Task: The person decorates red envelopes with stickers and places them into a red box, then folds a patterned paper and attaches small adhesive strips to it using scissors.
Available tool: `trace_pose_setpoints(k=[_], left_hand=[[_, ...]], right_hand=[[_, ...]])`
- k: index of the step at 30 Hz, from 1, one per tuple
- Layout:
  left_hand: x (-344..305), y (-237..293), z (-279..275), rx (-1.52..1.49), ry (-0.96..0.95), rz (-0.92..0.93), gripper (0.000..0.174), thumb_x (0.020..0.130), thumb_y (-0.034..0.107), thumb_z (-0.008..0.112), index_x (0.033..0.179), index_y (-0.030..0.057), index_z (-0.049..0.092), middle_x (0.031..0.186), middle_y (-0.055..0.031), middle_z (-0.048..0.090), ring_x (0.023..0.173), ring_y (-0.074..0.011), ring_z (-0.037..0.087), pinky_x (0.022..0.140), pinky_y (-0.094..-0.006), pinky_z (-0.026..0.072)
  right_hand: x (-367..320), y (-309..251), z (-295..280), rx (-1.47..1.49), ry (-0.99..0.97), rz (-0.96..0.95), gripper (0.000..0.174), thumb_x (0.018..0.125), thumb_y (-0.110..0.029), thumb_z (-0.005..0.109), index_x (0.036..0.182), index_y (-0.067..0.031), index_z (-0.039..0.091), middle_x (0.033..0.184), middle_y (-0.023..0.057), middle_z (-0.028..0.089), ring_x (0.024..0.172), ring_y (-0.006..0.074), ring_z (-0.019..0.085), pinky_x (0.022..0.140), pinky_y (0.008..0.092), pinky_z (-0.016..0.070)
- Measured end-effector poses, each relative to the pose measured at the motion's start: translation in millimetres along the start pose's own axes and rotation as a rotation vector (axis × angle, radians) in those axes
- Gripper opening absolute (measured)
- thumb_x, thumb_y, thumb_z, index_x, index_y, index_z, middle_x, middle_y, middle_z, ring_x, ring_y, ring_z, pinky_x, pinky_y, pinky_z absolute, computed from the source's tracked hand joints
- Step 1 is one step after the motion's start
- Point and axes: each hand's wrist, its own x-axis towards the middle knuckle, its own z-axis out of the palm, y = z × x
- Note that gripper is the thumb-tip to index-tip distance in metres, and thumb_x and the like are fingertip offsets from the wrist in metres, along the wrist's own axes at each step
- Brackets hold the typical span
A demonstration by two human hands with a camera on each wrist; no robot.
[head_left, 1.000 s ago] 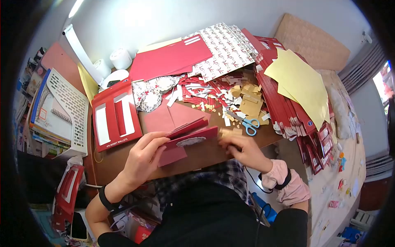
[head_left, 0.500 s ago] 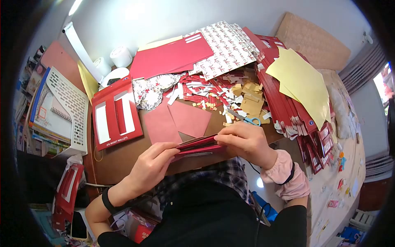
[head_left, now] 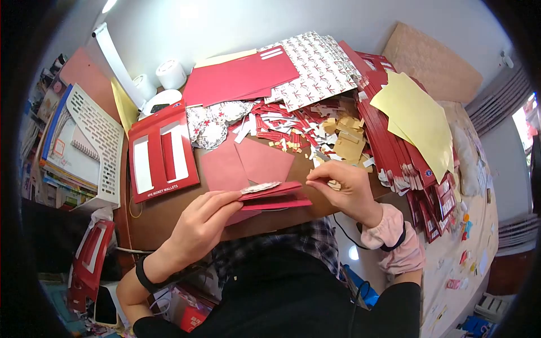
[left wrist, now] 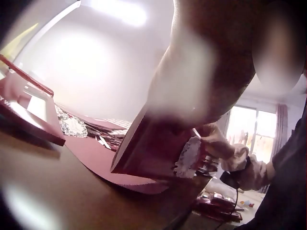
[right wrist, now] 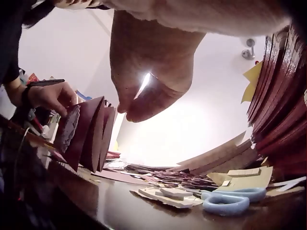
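Observation:
My left hand (head_left: pixel 205 225) grips a small folded red card booklet (head_left: pixel 276 204) by its left end, just above the table's front edge. A white lace doily piece (right wrist: pixel 70 129) is on the booklet's outer face, and its leaves stand apart in the right wrist view. In the head view the doily shows as a thin strip along the far side. My right hand (head_left: pixel 346 188) is raised a little right of the booklet, apart from it. Its thumb meets the curled index finger (right wrist: pixel 139 112), with no object showing between them. Flat pinkish-red card sheets (head_left: pixel 265 160) lie just behind the booklet.
Blue-handled scissors (right wrist: pixel 225 202) lie among tan scraps (head_left: pixel 352 143) and red and white cuttings (head_left: pixel 276 124). Tall red folder stacks (head_left: pixel 394 146) with yellow sheets (head_left: pixel 417 121) stand right. Left are an open red folder (head_left: pixel 160 191) and a white file holder (head_left: pixel 107 141).
The right hand came in to the booklet, then let go and drew back to the right. The booklet has turned, so its doily face now points away from the body. The left hand keeps its grip.

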Motion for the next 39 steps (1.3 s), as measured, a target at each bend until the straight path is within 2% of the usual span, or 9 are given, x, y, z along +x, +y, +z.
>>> trace_pose_setpoints(k=[8,14,17,21,24,27,34,37,39], left_hand=[[3.3,-0.7,-8.3,0.165,0.084,0.216,0.030,0.074,-0.003,0.064,0.103,-0.0070,0.068,0.116,-0.0171,0.066,0.105,-0.0309,0.066,0.086,-0.0411,0.0553],[11.2,-12.2,-25.3,0.123,0.373,-0.086,0.023,0.080,-0.013,0.067,0.102,-0.0054,0.067,0.111,-0.0183,0.068,0.098,-0.0296,0.069,0.081,-0.0346,0.0572],[12.2,-13.2,-37.6,0.119,0.428,-0.161,0.021,0.084,-0.010,0.068,0.104,-0.0042,0.067,0.111,-0.0162,0.068,0.097,-0.0251,0.070,0.077,-0.0304,0.0585],[10.3,-15.2,-43.5,0.162,0.460,-0.194,0.022,0.084,-0.010,0.068,0.105,-0.0028,0.069,0.113,-0.0142,0.069,0.097,-0.0224,0.070,0.075,-0.0285,0.0588],[9.5,-19.8,-43.2,0.127,0.464,-0.210,0.023,0.084,-0.010,0.068,0.107,-0.0027,0.069,0.112,-0.0140,0.068,0.096,-0.0213,0.070,0.075,-0.0282,0.0594],[11.3,-21.0,-39.1,0.063,0.455,-0.243,0.024,0.084,-0.009,0.069,0.107,-0.0024,0.069,0.111,-0.0138,0.068,0.095,-0.0205,0.070,0.074,-0.0281,0.0603],[6.5,-22.8,-41.6,0.061,0.442,-0.234,0.024,0.084,-0.009,0.069,0.107,-0.0013,0.069,0.111,-0.0123,0.069,0.095,-0.0207,0.071,0.074,-0.0281,0.0604],[2.0,-21.8,-42.7,0.092,0.443,-0.272,0.023,0.084,-0.008,0.069,0.106,-0.0009,0.069,0.111,-0.0117,0.069,0.094,-0.0210,0.071,0.075,-0.0284,0.0598],[0.9,-24.3,-41.1,0.062,0.467,-0.296,0.023,0.084,-0.007,0.069,0.106,-0.0006,0.069,0.110,-0.0118,0.069,0.094,-0.0213,0.070,0.075,-0.0287,0.0590]], right_hand=[[-13.7,-6.0,-1.2,0.091,-0.037,0.092,0.013,0.084,0.002,0.071,0.096,-0.0008,0.070,0.087,0.0124,0.071,0.080,0.0222,0.070,0.072,0.0294,0.0537],[-26.8,9.5,16.7,-0.059,-0.078,0.057,0.020,0.084,0.003,0.062,0.103,-0.0006,0.068,0.097,0.0145,0.071,0.090,0.0327,0.069,0.081,0.0358,0.0552],[-38.6,18.9,30.6,-0.121,-0.387,-0.125,0.026,0.082,0.001,0.062,0.108,-0.0002,0.065,0.110,0.0169,0.066,0.107,0.0345,0.063,0.093,0.0426,0.0520],[-34.8,27.2,34.4,-0.395,-0.264,-0.055,0.034,0.083,0.001,0.065,0.117,-0.0017,0.063,0.115,0.0156,0.065,0.110,0.0343,0.063,0.094,0.0423,0.0522],[-25.8,21.4,45.0,-0.420,-0.170,-0.106,0.044,0.085,-0.011,0.071,0.126,-0.0020,0.058,0.129,0.0201,0.057,0.121,0.0384,0.056,0.102,0.0443,0.0475],[-14.4,-5.1,64.8,-0.425,-0.443,-0.239,0.069,0.087,-0.040,0.070,0.145,-0.0114,0.046,0.152,0.0255,0.032,0.141,0.0498,0.028,0.116,0.0534,0.0285],[-33.3,-2.5,89.7,-0.494,-0.472,-0.259,0.067,0.087,-0.041,0.069,0.146,-0.0193,0.047,0.152,0.0201,0.036,0.140,0.0478,0.031,0.114,0.0561,0.0293],[-52.2,-9.7,82.7,-0.572,-0.500,-0.249,0.068,0.084,-0.035,0.072,0.145,-0.0164,0.048,0.148,0.0163,0.044,0.137,0.0434,0.038,0.114,0.0536,0.0312],[-57.0,-11.1,77.8,-0.588,-0.500,-0.233,0.059,0.085,-0.026,0.065,0.140,-0.0075,0.052,0.144,0.0167,0.049,0.136,0.0382,0.044,0.113,0.0500,0.0345]])
